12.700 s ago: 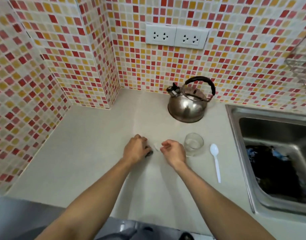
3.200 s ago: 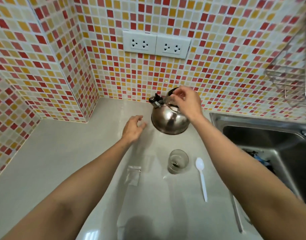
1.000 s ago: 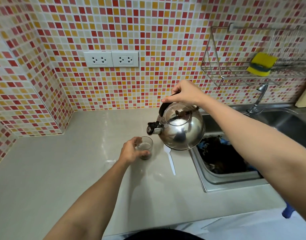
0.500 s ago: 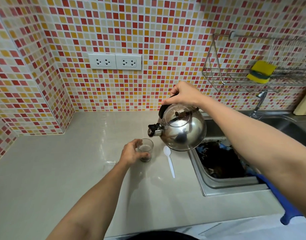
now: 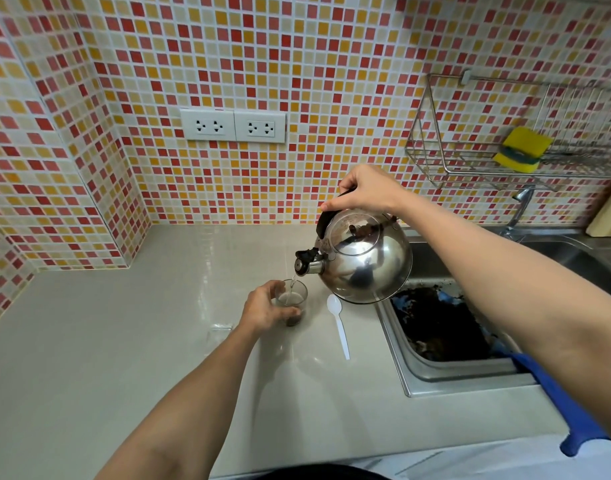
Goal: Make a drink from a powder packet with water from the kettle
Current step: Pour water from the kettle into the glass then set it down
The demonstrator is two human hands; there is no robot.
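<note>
step: pouring | right hand (image 5: 366,192) grips kettle (image 5: 364,261) handle, spout tipped left, directly above glass (image 5: 292,303) | left hand (image 5: 267,308) wrapped round glass on table (image 5: 124,341) | spoon (image 5: 338,323) just right of glass, I judge stirring next
</note>
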